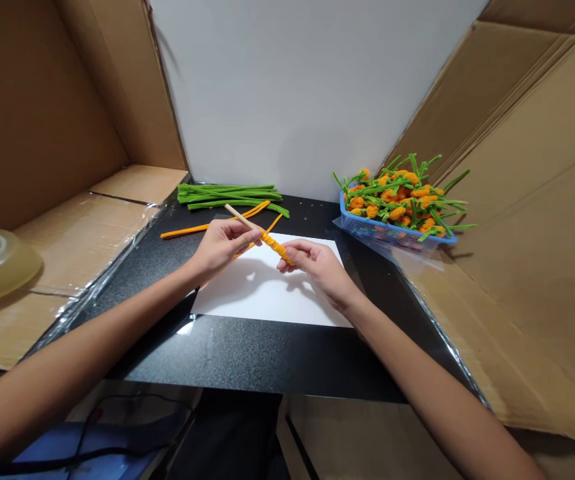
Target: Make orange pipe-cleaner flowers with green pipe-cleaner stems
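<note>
A thin wooden stick (pixel 236 214) slants between my two hands over a white sheet of paper (pixel 267 300). An orange pipe cleaner (pixel 276 247) is coiled tightly around its lower right part. My left hand (pixel 227 245) pinches the stick near the upper end of the coil, thumb and fingers closed. At the coil's lower end, my right hand (pixel 316 267) grips the wrapped pipe cleaner between thumb and fingers. A loose orange tail sticks out by the left fingers. Behind the left hand, more orange pipe cleaners (pixel 182 233) lie on the black table (pixel 247 357).
Green pipe cleaners (pixel 227 193) lie in a bundle at the back left. A blue basket (pixel 392 233) at the back right holds several orange-and-green pipe cleaner pieces. Cardboard walls (pixel 532 220) flank the table. A roll of clear tape (pixel 22 270) sits at far left.
</note>
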A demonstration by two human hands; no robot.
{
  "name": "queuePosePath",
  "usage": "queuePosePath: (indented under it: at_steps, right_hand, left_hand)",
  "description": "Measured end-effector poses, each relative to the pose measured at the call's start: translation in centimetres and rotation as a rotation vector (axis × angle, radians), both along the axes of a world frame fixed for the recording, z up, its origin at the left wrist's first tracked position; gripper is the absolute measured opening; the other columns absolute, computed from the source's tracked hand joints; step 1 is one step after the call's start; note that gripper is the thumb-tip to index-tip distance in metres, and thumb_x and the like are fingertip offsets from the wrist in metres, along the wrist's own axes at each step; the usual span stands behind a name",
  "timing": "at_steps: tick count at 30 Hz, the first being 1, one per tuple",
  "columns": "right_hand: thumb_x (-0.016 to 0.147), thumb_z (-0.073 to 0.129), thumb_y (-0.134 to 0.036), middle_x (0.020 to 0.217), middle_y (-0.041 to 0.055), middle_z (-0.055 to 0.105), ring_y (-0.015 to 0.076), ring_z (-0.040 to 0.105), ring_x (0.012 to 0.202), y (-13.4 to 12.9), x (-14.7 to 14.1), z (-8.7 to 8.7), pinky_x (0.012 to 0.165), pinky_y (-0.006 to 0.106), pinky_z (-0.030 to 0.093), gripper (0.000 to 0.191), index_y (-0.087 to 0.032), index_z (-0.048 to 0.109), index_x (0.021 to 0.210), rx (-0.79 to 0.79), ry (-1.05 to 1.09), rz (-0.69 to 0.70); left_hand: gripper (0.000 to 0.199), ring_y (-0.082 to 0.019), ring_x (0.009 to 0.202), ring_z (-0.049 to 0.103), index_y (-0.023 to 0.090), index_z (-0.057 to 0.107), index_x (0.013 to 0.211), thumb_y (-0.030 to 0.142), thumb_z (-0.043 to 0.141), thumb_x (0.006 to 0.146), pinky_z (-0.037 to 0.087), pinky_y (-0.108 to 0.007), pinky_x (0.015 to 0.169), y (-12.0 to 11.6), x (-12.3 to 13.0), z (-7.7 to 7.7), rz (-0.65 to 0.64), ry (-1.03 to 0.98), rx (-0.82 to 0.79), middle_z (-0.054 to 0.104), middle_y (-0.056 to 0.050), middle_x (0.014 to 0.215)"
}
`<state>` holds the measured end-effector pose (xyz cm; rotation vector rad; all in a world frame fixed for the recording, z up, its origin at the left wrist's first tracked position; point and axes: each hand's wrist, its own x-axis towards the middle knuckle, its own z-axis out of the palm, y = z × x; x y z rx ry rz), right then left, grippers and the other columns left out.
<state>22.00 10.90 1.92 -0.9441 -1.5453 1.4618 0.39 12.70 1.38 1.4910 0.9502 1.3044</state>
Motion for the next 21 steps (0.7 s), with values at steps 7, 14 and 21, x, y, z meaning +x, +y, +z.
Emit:
queuePosePath:
  at_steps: [7, 14, 21]
  right_hand:
    - [0.092, 0.059, -0.029, 0.081, 0.0040, 0.073, 0.0181, 0.063, 0.073, -0.5, 0.0, -0.2, 0.072, 0.032, 0.046, 0.016, -0.020, 0.069, 0.100, 0.453, -0.382, -0.124]
    - [0.084, 0.070, -0.047, 0.062, -0.0019, 0.056, 0.0123, 0.050, 0.059, -0.1, 0.5, 0.7, 0.063, 0.029, 0.043, 0.035, -0.014, 0.068, 0.096, -0.213, 0.127, 0.226]
    - [0.087, 0.066, -0.049, 0.070, 0.0009, 0.065, 0.0145, 0.059, 0.066, -0.5, 0.0, 0.5, 0.071, 0.031, 0.047, 0.038, -0.016, 0.064, 0.107, -0.148, 0.115, 0.218]
  left_hand:
    - [0.036, -0.007, 0.048, 0.035, 0.012, 0.075, 0.073, 0.047, 0.080, 0.074, 0.023, -0.022, 0.045, -0.1, 0.4, -0.1, 0.012, 0.002, -0.048, 0.048, 0.002, 0.051]
    - [0.032, -0.006, 0.051, 0.038, 0.015, 0.079, 0.094, 0.038, 0.084, 0.072, 0.026, -0.021, 0.047, 0.2, -0.5, 0.4, -0.148, -0.137, -0.037, 0.061, -0.002, 0.067]
    - [0.032, -0.006, 0.050, 0.040, 0.014, 0.077, 0.079, 0.042, 0.086, 0.069, 0.028, -0.022, 0.045, 0.2, -0.2, 0.5, -0.028, -0.131, -0.003, 0.063, -0.002, 0.063]
